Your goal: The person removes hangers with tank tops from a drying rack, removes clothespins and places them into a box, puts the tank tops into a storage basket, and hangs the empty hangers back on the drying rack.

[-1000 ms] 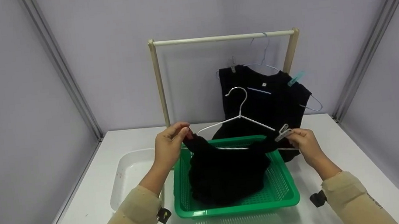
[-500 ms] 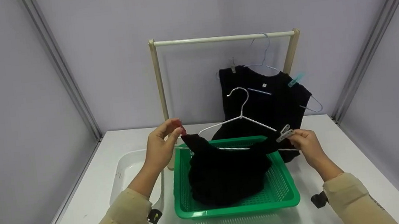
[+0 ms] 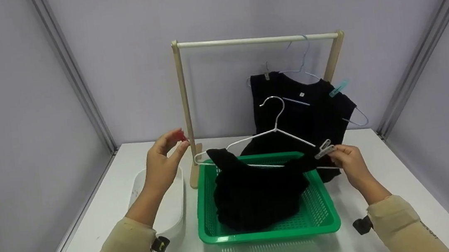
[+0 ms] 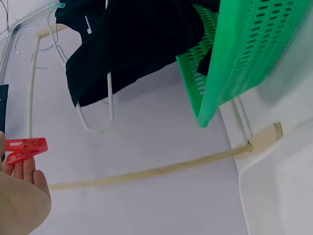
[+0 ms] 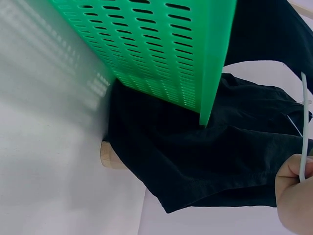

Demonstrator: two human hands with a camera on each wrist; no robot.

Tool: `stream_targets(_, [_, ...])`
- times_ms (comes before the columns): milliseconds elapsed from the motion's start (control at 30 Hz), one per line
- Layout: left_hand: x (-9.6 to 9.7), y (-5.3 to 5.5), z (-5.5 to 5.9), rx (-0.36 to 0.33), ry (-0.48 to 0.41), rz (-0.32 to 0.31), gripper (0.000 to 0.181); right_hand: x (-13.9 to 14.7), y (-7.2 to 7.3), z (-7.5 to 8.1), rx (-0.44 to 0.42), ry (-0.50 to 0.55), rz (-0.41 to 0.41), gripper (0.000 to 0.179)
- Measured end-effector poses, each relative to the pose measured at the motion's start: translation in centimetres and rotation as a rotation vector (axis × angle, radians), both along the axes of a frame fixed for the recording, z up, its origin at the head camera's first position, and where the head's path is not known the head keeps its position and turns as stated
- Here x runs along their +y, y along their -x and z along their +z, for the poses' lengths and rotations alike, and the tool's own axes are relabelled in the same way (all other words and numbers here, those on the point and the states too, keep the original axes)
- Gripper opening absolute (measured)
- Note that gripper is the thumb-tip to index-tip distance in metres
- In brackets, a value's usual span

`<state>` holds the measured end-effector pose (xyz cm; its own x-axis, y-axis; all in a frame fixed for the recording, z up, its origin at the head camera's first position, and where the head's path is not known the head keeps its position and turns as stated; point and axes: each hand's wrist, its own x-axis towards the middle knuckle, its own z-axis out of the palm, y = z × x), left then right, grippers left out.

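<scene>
My left hand (image 3: 161,162) pinches a red clothespin (image 4: 27,147) between thumb and fingers, in the air left of the hanger. A black garment (image 3: 261,197) hangs by its straps on a white wire hanger (image 3: 276,129), its lower part bunched inside the green basket (image 3: 269,235). My right hand (image 3: 350,163) grips the hanger's right end; in the right wrist view the wire passes under the thumb. Just beside those fingertips a clear clothespin (image 3: 324,149) sits on the right strap. No clothespin shows on the left strap.
Behind the basket stands a drying rack with a white rail (image 3: 257,39) and wooden posts. From it hangs a black sleeveless top (image 3: 305,105) on a blue hanger, with a teal clothespin (image 3: 338,88) on one shoulder. A white tray (image 3: 170,209) lies left of the basket.
The left hand has come away from the left strap, moving left and up with the red clothespin. The right hand and the hanger hold almost still. The view has shifted slightly.
</scene>
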<state>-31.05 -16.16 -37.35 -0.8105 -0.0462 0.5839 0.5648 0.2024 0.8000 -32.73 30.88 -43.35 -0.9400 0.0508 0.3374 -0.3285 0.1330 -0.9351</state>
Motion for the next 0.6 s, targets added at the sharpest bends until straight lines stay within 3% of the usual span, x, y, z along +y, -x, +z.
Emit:
stream_targets(367, [-3.0,-1.0,-1.4,-0.043,-0.071,0.061,0.041,0.2,-0.2,0.1,-0.003,-0.024,0.005,0.026])
stream_targets(600, [-4.6,-1.3,-3.0,-0.085,-0.085,0.103,0.042,0.3,-0.3,0.2,-0.026,-0.016,-0.014,0.025])
